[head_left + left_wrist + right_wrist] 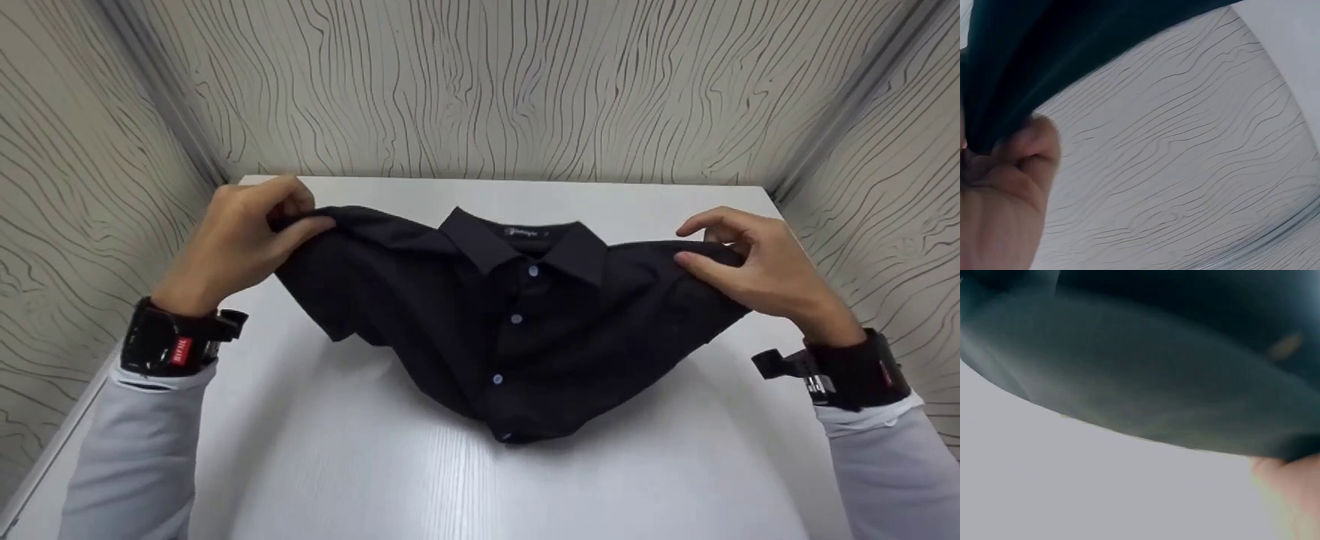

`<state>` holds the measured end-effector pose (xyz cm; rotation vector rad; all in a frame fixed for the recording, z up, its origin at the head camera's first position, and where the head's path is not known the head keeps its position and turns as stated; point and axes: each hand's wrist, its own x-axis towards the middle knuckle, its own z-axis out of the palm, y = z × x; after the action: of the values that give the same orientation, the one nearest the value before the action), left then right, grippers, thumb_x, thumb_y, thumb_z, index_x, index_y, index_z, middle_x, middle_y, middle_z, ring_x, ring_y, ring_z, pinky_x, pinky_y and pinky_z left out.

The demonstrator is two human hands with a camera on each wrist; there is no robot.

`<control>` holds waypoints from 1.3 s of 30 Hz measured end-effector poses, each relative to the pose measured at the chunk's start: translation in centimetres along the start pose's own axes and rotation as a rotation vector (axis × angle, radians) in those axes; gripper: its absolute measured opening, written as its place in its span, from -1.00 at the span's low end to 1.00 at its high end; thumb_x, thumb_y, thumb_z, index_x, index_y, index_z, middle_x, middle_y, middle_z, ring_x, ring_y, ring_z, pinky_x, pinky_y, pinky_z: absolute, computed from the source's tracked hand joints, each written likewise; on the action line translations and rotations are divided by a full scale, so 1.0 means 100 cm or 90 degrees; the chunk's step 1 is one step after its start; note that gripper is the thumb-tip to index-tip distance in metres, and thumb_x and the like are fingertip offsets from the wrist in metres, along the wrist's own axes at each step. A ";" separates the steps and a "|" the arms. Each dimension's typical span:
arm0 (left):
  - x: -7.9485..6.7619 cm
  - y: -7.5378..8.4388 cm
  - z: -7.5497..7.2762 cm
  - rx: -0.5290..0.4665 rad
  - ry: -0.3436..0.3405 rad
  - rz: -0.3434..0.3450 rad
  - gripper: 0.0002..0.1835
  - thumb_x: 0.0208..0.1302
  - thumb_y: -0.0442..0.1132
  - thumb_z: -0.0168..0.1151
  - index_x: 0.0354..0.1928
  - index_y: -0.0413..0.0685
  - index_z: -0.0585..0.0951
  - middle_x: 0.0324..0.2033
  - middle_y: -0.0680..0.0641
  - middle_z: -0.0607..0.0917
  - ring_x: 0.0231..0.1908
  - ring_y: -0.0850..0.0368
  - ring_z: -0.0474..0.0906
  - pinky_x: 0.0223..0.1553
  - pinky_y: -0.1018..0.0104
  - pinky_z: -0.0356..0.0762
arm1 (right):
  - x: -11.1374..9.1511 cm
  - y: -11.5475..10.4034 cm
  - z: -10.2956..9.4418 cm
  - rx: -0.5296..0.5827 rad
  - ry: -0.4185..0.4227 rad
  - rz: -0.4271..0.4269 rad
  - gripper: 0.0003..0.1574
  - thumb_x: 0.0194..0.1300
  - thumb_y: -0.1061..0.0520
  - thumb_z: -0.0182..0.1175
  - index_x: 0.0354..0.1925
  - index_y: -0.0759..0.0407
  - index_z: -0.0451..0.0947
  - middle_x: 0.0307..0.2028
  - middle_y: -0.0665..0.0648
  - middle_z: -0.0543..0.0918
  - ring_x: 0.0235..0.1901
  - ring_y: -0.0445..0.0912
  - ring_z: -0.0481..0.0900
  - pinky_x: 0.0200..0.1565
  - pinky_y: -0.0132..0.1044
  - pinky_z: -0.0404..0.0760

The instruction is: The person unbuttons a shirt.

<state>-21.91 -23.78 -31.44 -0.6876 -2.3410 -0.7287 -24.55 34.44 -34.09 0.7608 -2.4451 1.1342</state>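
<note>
Far left: patterned wall (60,195), dark wavy lines on a pale ground, meeting the back wall (450,90) at a grey strip (161,82). Below, left sleeve (135,450), light grey; above its cuff a black wristband (165,341) with a small red tag (180,350).

Left hand (240,236): grasping the shirt at the end of its shoulder, thumb on the near side, fingers bent behind. Left wrist view agrees: bent fingers at the gathered cloth, patterned wall beyond.

Centre: shirt (420,315), dark, short-sleeved, spread between both hands above the white counter (360,465), front toward the camera. Collar (484,244) up and folded over, pale lettering on the label (523,232) inside. Pale buttons (516,319) run down the front; three show clearly. Lower part sags to a rounded fold; contact with the counter there cannot be told. Soft shadows on the counter to either side.

Right hand (776,266): pinching the opposite shoulder, thumb on the near side, forefinger reaching over the top edge. Right wrist view is blurred: mostly cloth, part of the hand at lower right.

Far right: second black band (851,375), strap end sticking out, above the right sleeve (885,465).
</note>
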 end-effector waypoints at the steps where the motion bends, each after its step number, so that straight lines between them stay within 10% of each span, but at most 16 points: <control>1: -0.002 -0.003 0.003 -0.013 0.015 -0.012 -0.79 0.40 -0.33 0.61 -0.27 -0.22 0.69 -0.49 0.00 0.69 -0.41 0.36 0.47 -0.22 0.57 0.36 | -0.002 0.000 -0.001 -0.021 -0.007 -0.008 -0.66 0.23 0.45 0.53 -0.05 0.21 0.84 -0.45 -0.10 0.65 -0.49 -0.40 0.57 -0.25 -0.59 0.47; 9: -0.014 -0.005 0.016 -0.065 0.141 -0.046 -0.81 0.64 -0.33 0.34 -0.15 -0.33 0.57 -0.55 0.06 0.46 -0.49 0.34 0.30 -0.37 0.45 0.24 | -0.008 0.005 0.005 -0.188 0.111 -0.057 -0.96 0.44 0.41 0.39 -0.17 0.38 0.77 -0.33 0.15 0.84 -0.19 -0.75 0.47 -0.08 -0.75 0.40; 15: -0.017 0.003 0.002 -0.049 -0.011 -0.005 -0.79 0.36 -0.31 0.63 -0.31 -0.10 0.70 -0.52 0.09 0.62 -0.45 0.33 0.43 -0.31 0.50 0.37 | -0.008 0.008 0.001 -0.027 0.174 0.111 -0.76 0.74 0.23 0.15 0.01 0.45 0.64 -0.43 -0.34 0.68 -0.47 -0.55 0.63 -0.40 -0.65 0.52; 22: -0.040 -0.001 -0.011 -0.221 -0.273 -0.081 -0.77 0.55 -0.36 0.44 -0.20 0.19 0.88 -0.42 0.24 0.68 -0.37 0.37 0.54 -0.26 0.48 0.56 | -0.036 0.015 -0.022 0.081 -0.120 0.126 -0.78 0.82 0.27 -0.02 0.05 0.34 0.56 -0.60 -0.15 0.57 -0.68 -0.27 0.56 -0.58 -0.26 0.55; 30: -0.043 0.005 -0.045 -0.314 -0.563 -0.134 -0.59 0.81 -0.19 0.10 -0.36 0.09 0.69 -0.45 0.27 0.59 -0.43 0.38 0.58 -0.30 0.31 0.66 | -0.053 0.017 -0.059 0.201 -0.420 -0.020 -0.51 0.68 0.59 -0.19 0.14 0.23 0.56 -0.51 0.04 0.59 -0.63 -0.14 0.56 -0.50 -0.30 0.54; 34: -0.013 -0.008 -0.050 -0.236 -0.495 -0.226 -0.61 0.82 -0.01 0.09 -0.20 0.09 0.79 -0.40 0.22 0.68 -0.36 0.26 0.66 -0.18 0.31 0.65 | -0.016 0.015 -0.066 0.155 -0.409 0.061 -0.64 0.80 0.41 -0.15 0.19 0.22 0.57 -0.43 -0.06 0.72 -0.58 -0.18 0.64 -0.49 -0.25 0.62; 39: 0.021 -0.039 0.016 -0.208 -0.187 -0.308 -0.62 0.75 0.02 0.22 -0.02 -0.13 0.82 -0.33 0.15 0.72 -0.29 0.25 0.63 -0.14 0.40 0.55 | 0.040 0.037 -0.037 -0.049 -0.159 0.238 -0.72 0.79 0.04 0.14 0.21 0.17 0.64 -0.28 -0.03 0.88 -0.39 -0.39 0.67 -0.31 -0.38 0.63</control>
<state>-26.40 -24.90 -32.43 -0.3741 -2.7255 -1.3224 -29.60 37.98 -31.97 0.4558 -2.9124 1.1154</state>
